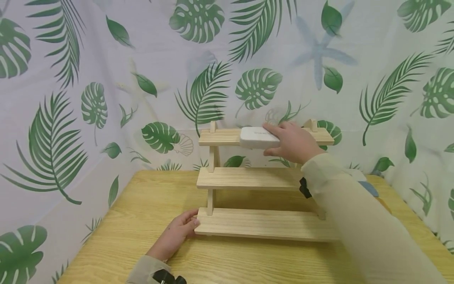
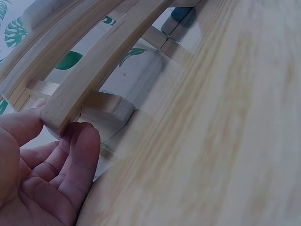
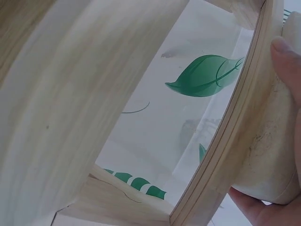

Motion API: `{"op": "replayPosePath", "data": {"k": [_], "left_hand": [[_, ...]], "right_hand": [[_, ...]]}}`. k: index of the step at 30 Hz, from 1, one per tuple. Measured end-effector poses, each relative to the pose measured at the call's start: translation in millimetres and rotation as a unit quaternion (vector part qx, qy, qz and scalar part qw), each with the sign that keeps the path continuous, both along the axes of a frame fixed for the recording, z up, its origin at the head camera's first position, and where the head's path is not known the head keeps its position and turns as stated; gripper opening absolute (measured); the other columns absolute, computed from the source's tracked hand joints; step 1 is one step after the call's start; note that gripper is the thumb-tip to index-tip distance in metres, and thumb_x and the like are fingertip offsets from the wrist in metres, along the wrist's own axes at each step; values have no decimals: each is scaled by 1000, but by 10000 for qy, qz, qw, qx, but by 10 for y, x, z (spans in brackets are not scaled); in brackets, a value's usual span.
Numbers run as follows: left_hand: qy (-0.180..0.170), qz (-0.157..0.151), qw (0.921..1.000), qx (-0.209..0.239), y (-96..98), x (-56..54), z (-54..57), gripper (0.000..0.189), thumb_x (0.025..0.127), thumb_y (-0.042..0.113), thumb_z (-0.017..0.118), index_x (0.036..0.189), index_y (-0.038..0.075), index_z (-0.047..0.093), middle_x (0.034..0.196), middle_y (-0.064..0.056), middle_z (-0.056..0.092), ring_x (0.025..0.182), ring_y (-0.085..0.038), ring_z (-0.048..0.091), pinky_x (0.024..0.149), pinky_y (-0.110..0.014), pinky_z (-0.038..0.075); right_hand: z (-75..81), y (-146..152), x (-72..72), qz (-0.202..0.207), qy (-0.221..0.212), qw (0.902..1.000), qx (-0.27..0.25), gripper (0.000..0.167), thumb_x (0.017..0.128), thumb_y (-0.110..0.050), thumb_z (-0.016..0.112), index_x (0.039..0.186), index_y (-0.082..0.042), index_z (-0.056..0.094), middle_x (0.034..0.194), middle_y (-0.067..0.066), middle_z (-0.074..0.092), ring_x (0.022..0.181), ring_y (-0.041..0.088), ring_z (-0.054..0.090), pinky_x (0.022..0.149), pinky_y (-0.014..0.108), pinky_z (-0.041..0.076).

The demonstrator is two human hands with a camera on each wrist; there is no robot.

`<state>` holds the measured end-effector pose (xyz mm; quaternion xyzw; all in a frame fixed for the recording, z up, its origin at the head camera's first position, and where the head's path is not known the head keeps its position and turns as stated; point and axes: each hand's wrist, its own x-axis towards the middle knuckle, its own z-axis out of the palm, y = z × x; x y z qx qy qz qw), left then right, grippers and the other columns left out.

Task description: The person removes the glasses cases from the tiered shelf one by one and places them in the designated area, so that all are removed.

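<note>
A three-tier wooden display shelf [image 1: 248,178] stands on the table. At its top board, my right hand [image 1: 294,142] holds a white rounded case [image 1: 259,138] with faint lettering, thumb and fingers at its right end. The right wrist view shows the case [image 3: 270,155] against the edge of the board; whether its weight rests there I cannot tell. My left hand [image 1: 177,232] grips the left end of the bottom board [image 1: 262,225]. Close up in the left wrist view, the fingers [image 2: 82,155] curl under that board's end [image 2: 66,106], with the thumb at its side.
Partly hidden behind my right forearm, a white thing [image 1: 356,175], a blue thing [image 1: 369,188] and an orange thing [image 1: 384,205] lie on the wood-grain table [image 1: 149,205]. A leaf-print cloth [image 1: 142,106] hangs behind and at both sides.
</note>
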<state>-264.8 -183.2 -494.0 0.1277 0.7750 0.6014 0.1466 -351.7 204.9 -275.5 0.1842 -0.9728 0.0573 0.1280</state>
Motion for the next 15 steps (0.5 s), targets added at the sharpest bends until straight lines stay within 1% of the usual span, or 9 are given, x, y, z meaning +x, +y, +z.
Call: {"op": "replayPosePath", "data": {"k": [5,9,12,15], "left_hand": [[-23,2,10000,-32,-4,-6,-10,72,103,48,56,157,6,35,118,-11,61,102,-25,61,93,-41,51],[-12,27,10000,-76,-5,-3,-3,71,103,48,56,157,6,35,117,-10,60,101,-25,61,91,-40,50],[-41,-29,10000,57,2,0,6,71,104,46,55,157,4,34,118,-12,60,105,-25,61,92,-40,52],[-71,-103,9997,203,12,1,5,70,105,43,55,157,2,32,119,-14,59,109,-25,61,91,-39,54]], "right_hand": [[37,30,91,51,-40,10000,-9,93,83,-56,80,160,-26,36,136,21,55,116,36,52,88,54,49],[48,68,152,78,-23,9999,70,96,81,-58,80,159,-24,37,134,20,56,115,36,52,89,54,49],[33,118,187,89,-11,9999,125,97,81,-61,79,159,-23,37,132,19,56,114,36,53,90,54,48],[4,195,229,87,-14,9999,123,96,82,-62,77,160,-22,36,133,18,56,114,36,53,90,55,48]]}}
